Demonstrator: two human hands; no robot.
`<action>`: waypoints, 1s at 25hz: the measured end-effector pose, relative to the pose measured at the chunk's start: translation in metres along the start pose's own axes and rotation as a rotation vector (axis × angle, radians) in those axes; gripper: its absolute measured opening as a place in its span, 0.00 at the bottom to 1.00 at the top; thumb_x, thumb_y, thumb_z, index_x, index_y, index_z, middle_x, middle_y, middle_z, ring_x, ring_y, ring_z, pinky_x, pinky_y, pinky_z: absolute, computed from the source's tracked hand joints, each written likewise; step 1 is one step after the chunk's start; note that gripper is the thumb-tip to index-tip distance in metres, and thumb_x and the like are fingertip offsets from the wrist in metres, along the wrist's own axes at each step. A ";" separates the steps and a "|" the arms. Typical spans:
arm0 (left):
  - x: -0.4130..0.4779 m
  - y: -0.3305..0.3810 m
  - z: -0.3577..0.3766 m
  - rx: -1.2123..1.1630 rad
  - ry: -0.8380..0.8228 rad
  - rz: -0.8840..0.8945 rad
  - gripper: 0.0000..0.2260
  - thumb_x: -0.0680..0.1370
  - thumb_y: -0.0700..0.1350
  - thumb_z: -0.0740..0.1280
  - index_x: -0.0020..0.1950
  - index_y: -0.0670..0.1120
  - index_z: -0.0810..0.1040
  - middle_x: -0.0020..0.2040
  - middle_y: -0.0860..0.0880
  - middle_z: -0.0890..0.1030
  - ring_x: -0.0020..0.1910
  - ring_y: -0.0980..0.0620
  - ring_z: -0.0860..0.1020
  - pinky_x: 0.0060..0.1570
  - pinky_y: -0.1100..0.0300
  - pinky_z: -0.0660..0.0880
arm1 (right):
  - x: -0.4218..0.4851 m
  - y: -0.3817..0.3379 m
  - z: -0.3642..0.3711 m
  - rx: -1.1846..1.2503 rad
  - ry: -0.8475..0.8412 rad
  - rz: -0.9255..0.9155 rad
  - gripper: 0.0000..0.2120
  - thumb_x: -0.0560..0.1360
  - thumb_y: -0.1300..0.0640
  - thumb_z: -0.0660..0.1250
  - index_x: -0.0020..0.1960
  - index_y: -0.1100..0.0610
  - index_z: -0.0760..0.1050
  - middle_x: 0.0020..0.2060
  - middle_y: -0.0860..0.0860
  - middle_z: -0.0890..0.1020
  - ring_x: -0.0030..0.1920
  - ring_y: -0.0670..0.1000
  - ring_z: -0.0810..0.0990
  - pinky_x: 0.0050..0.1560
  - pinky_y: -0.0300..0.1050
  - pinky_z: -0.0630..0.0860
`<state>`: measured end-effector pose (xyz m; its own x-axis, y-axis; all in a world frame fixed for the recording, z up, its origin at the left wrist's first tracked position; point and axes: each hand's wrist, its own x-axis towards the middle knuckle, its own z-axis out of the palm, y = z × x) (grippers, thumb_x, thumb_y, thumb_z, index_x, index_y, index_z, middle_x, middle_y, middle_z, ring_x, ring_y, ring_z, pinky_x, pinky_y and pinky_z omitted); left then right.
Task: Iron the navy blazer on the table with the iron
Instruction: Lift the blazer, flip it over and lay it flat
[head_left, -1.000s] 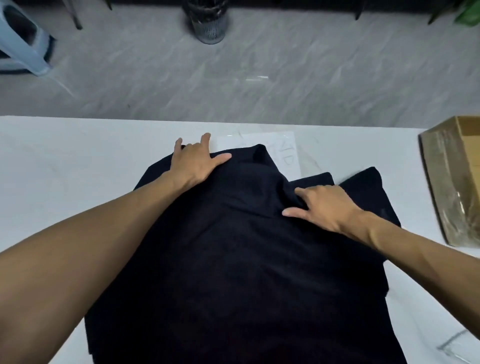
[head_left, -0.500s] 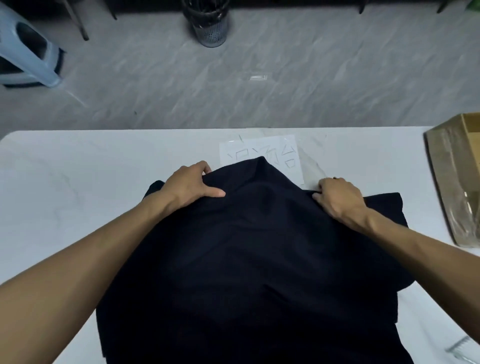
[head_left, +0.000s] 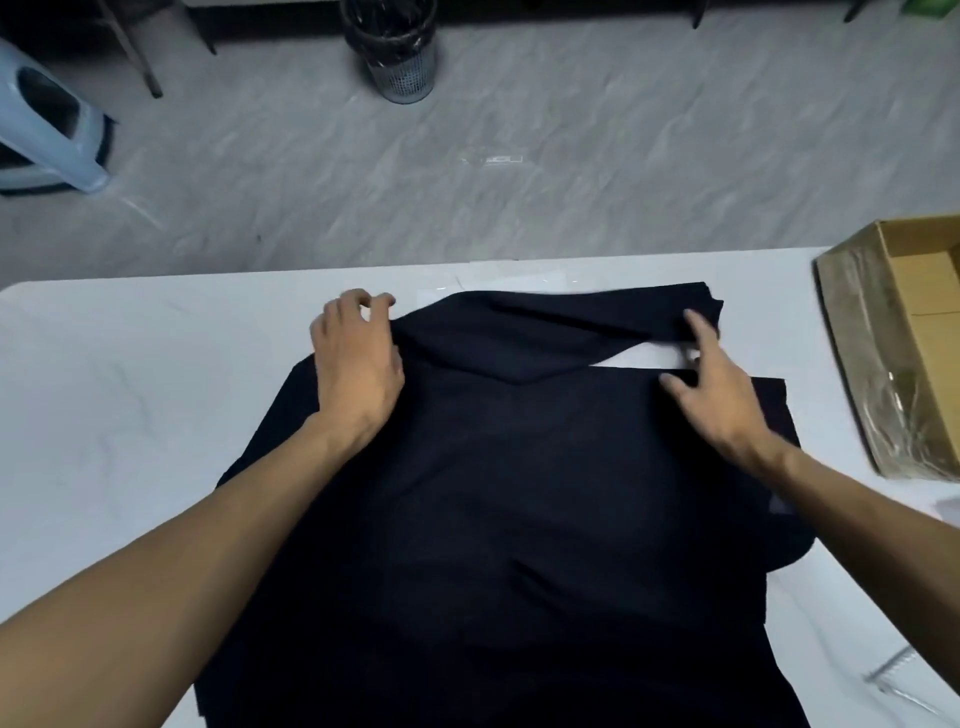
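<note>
The navy blazer (head_left: 509, 509) lies spread over the white table (head_left: 130, 395), reaching down to the near edge of the view. A folded band of its upper part stretches toward the far right. My left hand (head_left: 358, 364) sits at the blazer's upper left edge, its fingers curled round the fabric there. My right hand (head_left: 711, 389) is at the right end of the band with fingers spread and straight, the index finger lying on the cloth. This part is blurred. No iron is in view.
An open cardboard box (head_left: 893, 358) wrapped in clear film stands at the table's right edge. A white sheet (head_left: 644, 358) shows under the blazer. A small metal object (head_left: 893, 670) lies near right. On the floor beyond are a mesh bin (head_left: 402, 57) and a blue stool (head_left: 47, 130).
The blazer's top part has been pulled out toward the far right into a stretched band. My right hand went from gripping the cloth to spread fingers. My left hand shifted slightly left.
</note>
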<state>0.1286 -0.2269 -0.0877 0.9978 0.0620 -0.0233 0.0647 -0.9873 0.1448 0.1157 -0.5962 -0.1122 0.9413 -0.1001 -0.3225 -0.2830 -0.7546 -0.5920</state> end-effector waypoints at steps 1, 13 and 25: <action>-0.011 0.006 0.008 0.027 0.029 0.145 0.20 0.73 0.41 0.71 0.64 0.44 0.74 0.61 0.41 0.74 0.59 0.39 0.72 0.61 0.47 0.67 | -0.006 0.012 0.007 -0.194 -0.032 -0.091 0.34 0.74 0.54 0.72 0.75 0.50 0.60 0.66 0.53 0.75 0.64 0.57 0.74 0.67 0.52 0.67; -0.128 0.038 0.047 -0.040 -0.893 0.487 0.09 0.82 0.56 0.60 0.57 0.56 0.75 0.56 0.55 0.71 0.53 0.52 0.76 0.50 0.56 0.73 | -0.049 0.032 0.002 -0.422 -0.433 0.089 0.05 0.71 0.47 0.64 0.46 0.39 0.71 0.46 0.44 0.79 0.45 0.50 0.77 0.43 0.45 0.68; 0.004 0.032 0.051 -0.180 -0.461 -0.292 0.23 0.79 0.64 0.60 0.54 0.44 0.78 0.49 0.46 0.82 0.51 0.42 0.78 0.55 0.50 0.70 | 0.077 0.010 -0.006 0.366 0.283 0.579 0.13 0.73 0.52 0.67 0.35 0.54 0.67 0.34 0.49 0.73 0.39 0.56 0.72 0.43 0.47 0.75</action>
<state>0.1339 -0.2651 -0.1334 0.8316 0.2182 -0.5107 0.3781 -0.8960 0.2329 0.1866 -0.6157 -0.1386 0.6198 -0.6174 -0.4844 -0.7456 -0.2708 -0.6089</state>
